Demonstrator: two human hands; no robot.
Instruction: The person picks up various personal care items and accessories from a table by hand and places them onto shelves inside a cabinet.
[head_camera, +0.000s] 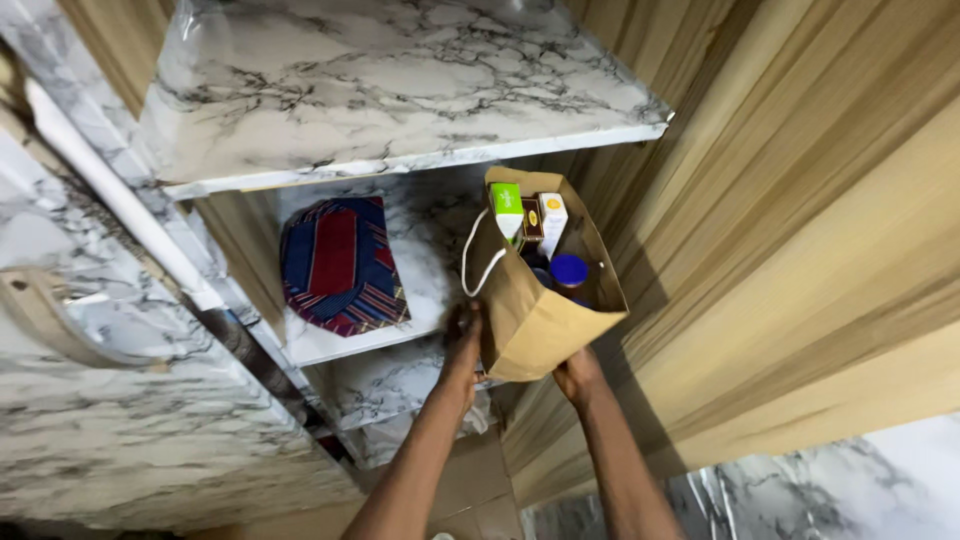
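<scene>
Left hand (462, 335) and right hand (578, 375) grip the brown paper bag (525, 310) from beneath; tilted above them, its boxes (528, 212) could spill onto the marble shelf (430, 235).

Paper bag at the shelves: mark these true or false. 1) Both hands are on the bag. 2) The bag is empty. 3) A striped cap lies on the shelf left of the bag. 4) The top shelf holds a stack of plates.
1) True: left hand and right hand hold the brown paper bag near its base.
2) False: it holds small boxes and a blue-lidded jar.
3) True: the striped cap lies there.
4) False: no plates show on the top shelf.
</scene>
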